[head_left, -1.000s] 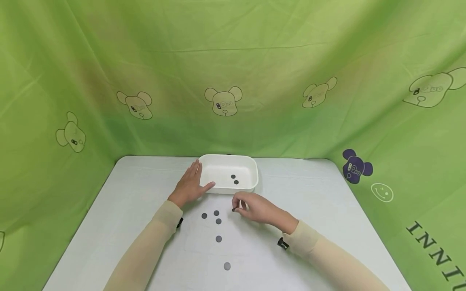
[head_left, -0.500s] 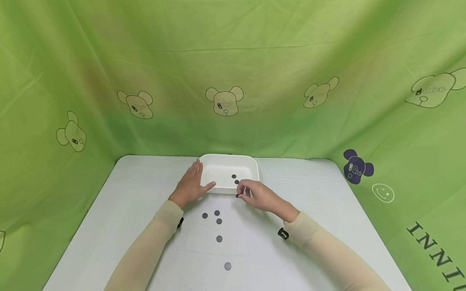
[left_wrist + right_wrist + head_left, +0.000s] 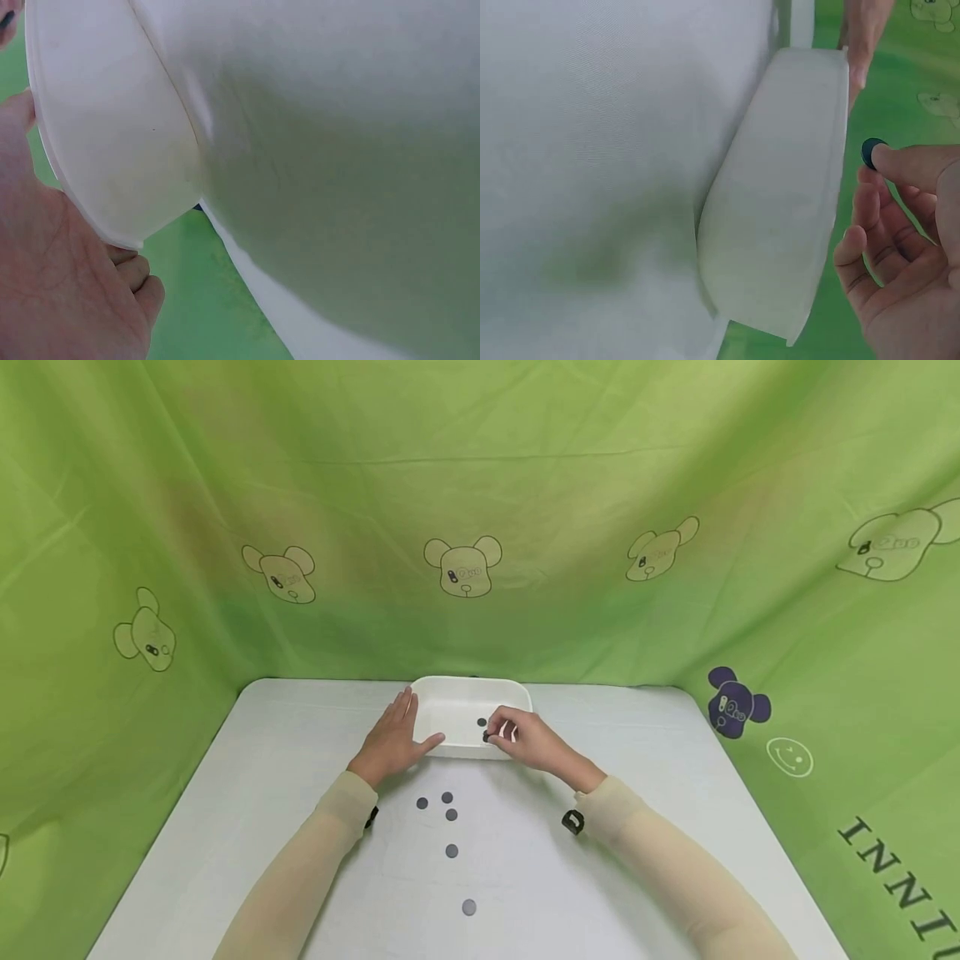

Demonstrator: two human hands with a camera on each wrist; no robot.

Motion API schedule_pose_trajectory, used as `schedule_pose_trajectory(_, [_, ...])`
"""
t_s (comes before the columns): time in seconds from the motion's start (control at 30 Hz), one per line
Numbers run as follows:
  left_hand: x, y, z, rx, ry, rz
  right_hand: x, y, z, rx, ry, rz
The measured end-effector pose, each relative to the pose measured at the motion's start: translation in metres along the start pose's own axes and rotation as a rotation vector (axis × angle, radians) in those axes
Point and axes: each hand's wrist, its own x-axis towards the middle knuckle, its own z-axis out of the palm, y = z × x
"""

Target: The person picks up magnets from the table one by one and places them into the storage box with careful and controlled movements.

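Note:
A white rectangular container (image 3: 465,751) stands at the back of the table. My right hand (image 3: 528,739) is over its front right part, pinching a small dark round disc (image 3: 871,153) between thumb and fingertips. Inside the container, another dark disc (image 3: 482,722) lies just beyond those fingers. With fingers and thumb stretched out, my left hand (image 3: 390,739) rests along the container's left end; the left wrist view has the palm beside the rim (image 3: 64,187). Several more discs (image 3: 452,852) lie scattered on the white table in front of the container.
The white tabletop (image 3: 615,893) runs back to a green cloth curtain (image 3: 375,635) with bear-head prints, which also hangs on both sides. A black wrist camera (image 3: 573,822) sits under the right sleeve.
My right hand has moved forward with the pinched disc, from the table in front of the container to above its inside. The left hand has stayed at the container's left end.

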Motion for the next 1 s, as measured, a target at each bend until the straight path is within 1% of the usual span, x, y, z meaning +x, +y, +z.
schedule_pose_trajectory(0.2, [0.0,0.0,-0.001,-0.006,-0.006,-0.002,0.013,0.009,0.003,0.018,0.0,0.056])
schedule_pose_trajectory(0.4, [0.001,-0.001,-0.002,0.0,-0.007,-0.004,0.024,0.019,0.006,0.021,0.003,0.063])
schedule_pose_trajectory(0.7, [0.001,0.0,-0.001,-0.011,0.007,0.004,0.037,0.023,0.01,0.041,-0.028,0.114])
schedule_pose_trajectory(1.0, [0.002,0.001,0.0,-0.016,-0.005,-0.012,0.049,0.032,0.019,-0.018,-0.071,0.182])
